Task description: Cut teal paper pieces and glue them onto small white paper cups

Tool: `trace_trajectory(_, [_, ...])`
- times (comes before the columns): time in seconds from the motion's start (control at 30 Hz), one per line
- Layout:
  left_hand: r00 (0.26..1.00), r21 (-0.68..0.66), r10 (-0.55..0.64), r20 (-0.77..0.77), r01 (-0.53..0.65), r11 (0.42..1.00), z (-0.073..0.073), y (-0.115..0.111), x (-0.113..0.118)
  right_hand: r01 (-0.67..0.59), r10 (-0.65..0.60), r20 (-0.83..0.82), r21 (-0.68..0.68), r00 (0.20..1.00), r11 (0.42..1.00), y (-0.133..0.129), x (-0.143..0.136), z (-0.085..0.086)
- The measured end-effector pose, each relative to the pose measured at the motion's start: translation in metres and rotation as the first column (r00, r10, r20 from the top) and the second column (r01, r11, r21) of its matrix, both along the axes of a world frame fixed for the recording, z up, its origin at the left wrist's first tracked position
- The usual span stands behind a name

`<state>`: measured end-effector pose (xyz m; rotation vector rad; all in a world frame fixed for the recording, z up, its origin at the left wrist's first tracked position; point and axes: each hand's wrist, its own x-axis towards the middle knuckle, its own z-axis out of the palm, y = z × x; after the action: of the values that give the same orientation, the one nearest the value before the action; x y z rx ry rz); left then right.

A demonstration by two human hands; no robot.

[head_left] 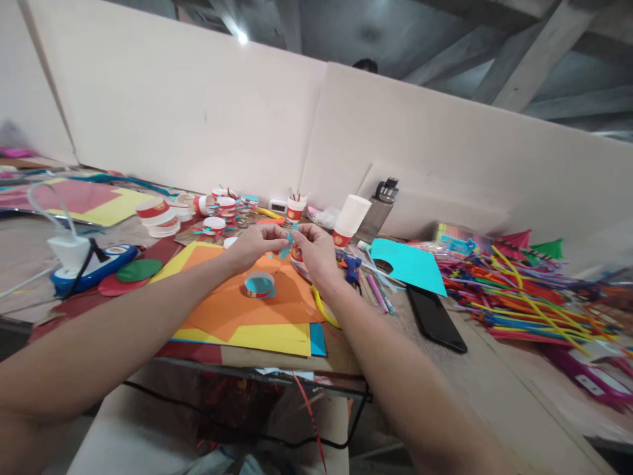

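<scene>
Between the fingertips of both hands is a small strip of teal paper (287, 243). My left hand (262, 245) pinches it from the left, and my right hand (311, 249) grips its upper right end. Below them, a cut-down paper cup ring (259, 285) with a teal inside rests on orange paper (217, 305). Yellow sheets (277, 336) lie under the orange ones. Part of a red and white paper cup shows behind my right fingers.
Cut cup pieces (158, 218) stand at the back left, near a blue power strip (93, 267). To the right are stacked paper cups (351, 218), a bottle (378, 208), a glue gun (353, 269), a teal sheet (410, 264), a phone (435, 320) and many pipe cleaners (524, 297).
</scene>
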<state>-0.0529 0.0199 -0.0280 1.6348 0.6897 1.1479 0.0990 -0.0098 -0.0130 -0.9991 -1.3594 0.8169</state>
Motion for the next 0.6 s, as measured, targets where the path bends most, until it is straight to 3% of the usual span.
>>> trace_trajectory(0.17, [1.000,-0.023,-0.001,0.009,0.001,1.000,0.002,-0.002,0.002,-0.003,0.003,-0.013,-0.016,1.000,1.000,0.000,-0.002,0.000])
trace_trajectory(0.33, [0.995,-0.051,0.093,0.038,-0.091,0.995,0.009,-0.004,0.000,0.013,-0.013,0.020,-0.037,1.000,0.999,0.000,0.000,0.000])
trace_trajectory(0.43, [0.983,-0.054,0.137,0.120,-0.131,0.990,0.010,-0.002,-0.003,0.011,-0.009,0.074,-0.034,0.997,0.999,0.000,0.001,-0.001])
trace_trajectory(0.6, [0.963,-0.038,0.104,0.250,-0.097,0.995,0.009,0.000,-0.004,-0.001,0.003,0.156,-0.011,0.988,1.000,0.003,0.000,-0.006])
